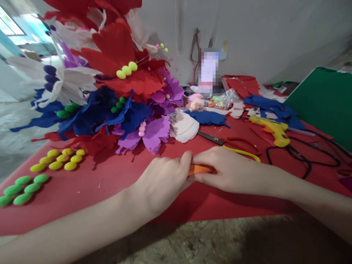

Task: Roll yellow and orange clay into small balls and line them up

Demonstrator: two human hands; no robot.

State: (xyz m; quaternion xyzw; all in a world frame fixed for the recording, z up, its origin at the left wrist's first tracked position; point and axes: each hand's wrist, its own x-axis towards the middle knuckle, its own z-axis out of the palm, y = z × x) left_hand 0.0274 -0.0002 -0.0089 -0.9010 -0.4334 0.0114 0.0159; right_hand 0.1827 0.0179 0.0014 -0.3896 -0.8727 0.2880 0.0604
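My left hand (167, 179) and my right hand (232, 170) meet over the front of the red table. Between them is an orange piece (201, 169), apparently soft sheet material, mostly covered by my fingers. The fingers of both hands are closed on it. Just beyond my right hand lie pliers (217, 140) with one red and one yellow handle. Pale rounded cutouts (184, 126) rest in a stack behind my hands, beside a blue cutout (210, 118).
Butterfly-shaped pieces in red (110, 55), white, blue and purple pile up at the left. Yellow ovals (56, 165) and green ovals (23, 189) lie in front. A yellow glue gun (271, 128) with a black cord sits right, near a green panel (324, 99).
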